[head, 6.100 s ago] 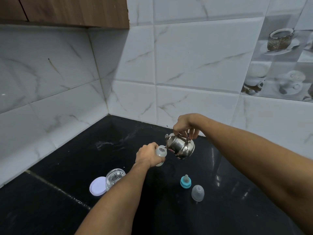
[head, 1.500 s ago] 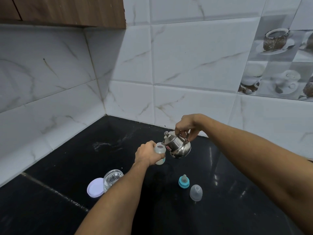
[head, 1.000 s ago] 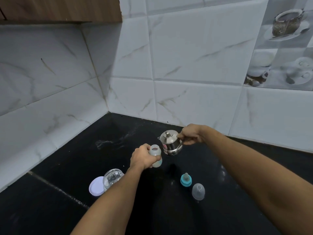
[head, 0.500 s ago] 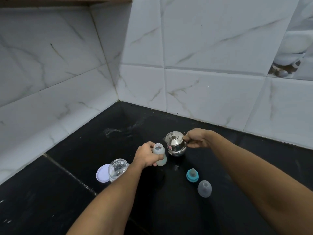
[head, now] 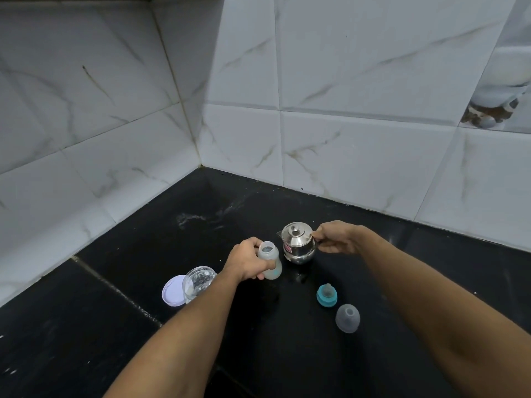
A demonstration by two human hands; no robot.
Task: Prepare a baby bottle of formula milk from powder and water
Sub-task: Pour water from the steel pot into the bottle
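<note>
White marble-veined wall tiles meet in a corner above a black countertop.

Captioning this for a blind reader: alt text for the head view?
A left hand grips an open translucent baby bottle on a black counter; the right hand holds the handle of a small steel kettle standing beside it. A teal-ringed teat and clear cap sit nearby.

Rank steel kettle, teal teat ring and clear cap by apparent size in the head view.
Largest: steel kettle.
Then clear cap and teal teat ring, alike; cap nearer the camera, so unranked.
</note>
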